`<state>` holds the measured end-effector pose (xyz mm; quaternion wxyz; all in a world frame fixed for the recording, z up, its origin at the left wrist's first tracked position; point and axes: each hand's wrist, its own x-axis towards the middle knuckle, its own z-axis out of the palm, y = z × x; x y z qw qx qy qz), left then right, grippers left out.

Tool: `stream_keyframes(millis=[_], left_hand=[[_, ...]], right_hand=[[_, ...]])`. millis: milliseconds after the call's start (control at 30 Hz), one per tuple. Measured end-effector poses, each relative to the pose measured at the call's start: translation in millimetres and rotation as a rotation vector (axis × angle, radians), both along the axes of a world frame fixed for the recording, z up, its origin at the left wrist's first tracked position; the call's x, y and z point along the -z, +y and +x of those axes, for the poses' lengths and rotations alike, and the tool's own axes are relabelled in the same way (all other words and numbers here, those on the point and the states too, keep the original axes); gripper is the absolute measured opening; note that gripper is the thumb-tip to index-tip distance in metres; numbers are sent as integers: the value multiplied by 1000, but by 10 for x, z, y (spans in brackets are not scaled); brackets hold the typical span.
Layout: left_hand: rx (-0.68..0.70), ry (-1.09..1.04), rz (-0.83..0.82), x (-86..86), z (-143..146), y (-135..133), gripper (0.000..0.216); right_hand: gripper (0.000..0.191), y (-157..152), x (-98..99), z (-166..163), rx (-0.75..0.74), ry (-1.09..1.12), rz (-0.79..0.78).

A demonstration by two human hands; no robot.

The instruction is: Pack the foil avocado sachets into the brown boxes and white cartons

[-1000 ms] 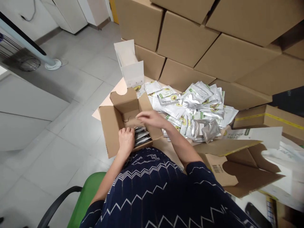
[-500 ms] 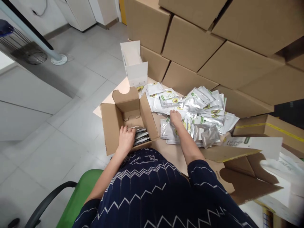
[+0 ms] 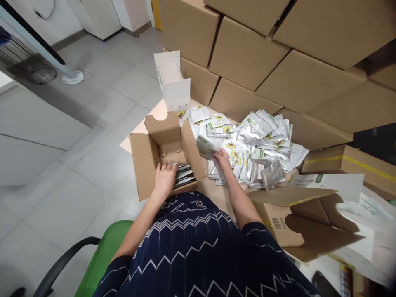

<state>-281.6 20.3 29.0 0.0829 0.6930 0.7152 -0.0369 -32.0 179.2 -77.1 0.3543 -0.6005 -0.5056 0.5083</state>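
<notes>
An open brown cardboard box [image 3: 148, 163] sits in front of me with several silver sachets [image 3: 185, 174] stacked inside. My left hand [image 3: 163, 179] rests curled on those sachets in the box. My right hand [image 3: 222, 159] is closed on a silver sachet with an avocado print [image 3: 206, 147], lifted just right of the box's wall. A heap of the same sachets [image 3: 262, 140] lies on the cardboard surface to the right.
A white open carton [image 3: 173, 84] stands behind the brown box. Stacked brown cartons [image 3: 278, 49] form a wall at the back. Flattened cardboard pieces [image 3: 303, 218] lie at my right. A green chair [image 3: 102, 255] is under me; tiled floor lies to the left.
My right hand went from the box to the sachet heap, took one sachet, and has carried it back toward the box. My left hand stayed on the stack inside.
</notes>
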Motion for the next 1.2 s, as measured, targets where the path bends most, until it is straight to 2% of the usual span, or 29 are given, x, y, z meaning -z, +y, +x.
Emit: stream_keyframes(millis=[100, 233, 300, 400, 467, 533, 600, 667, 700, 767, 867, 1000, 1100, 1200], left_hand=[[-9, -14, -11, -5, 3, -3, 34], [-15, -31, -16, -4, 5, -13, 35], [-17, -38, -16, -3, 7, -18, 39], [-14, -35, -23, -4, 9, -23, 44], [-9, -28, -37, -9, 10, -26, 44], [-8, -30, -57, -16, 11, -30, 42], [-9, -42, -76, -25, 13, -35, 40], [-8, -57, -90, -30, 17, -40, 39], [-8, -65, -94, -30, 19, -42, 38], [-15, -85, -95, -24, 22, -46, 37], [-31, -120, -78, -5, 22, -48, 37], [-30, -120, -72, 4, 22, -40, 36], [-39, -100, -89, -17, 36, -27, 34], [-62, -97, -92, -42, 57, -19, 33]], right_hand=[[49, -19, -31, -135, -137, -98, -24], [60, 139, -246, -280, -235, -368, 110], [53, 241, -384, -364, -345, -522, 155], [30, 348, -646, -478, -538, -802, 161], [28, 359, -885, -512, -532, -932, 218], [32, 310, -1183, -501, -402, -894, 373], [33, 204, -1514, -470, -265, -692, 556], [32, 61, -1826, -465, -179, -445, 668], [33, -15, -1954, -487, -171, -337, 684], [33, -150, -2128, -590, -250, -198, 662], [29, -260, -2177, -862, -569, -228, 614], [31, -245, -2034, -1256, -1006, -652, 547], [33, -185, -1920, -1488, -1210, -877, 505], [33, -119, -1810, -1673, -1344, -929, 467]])
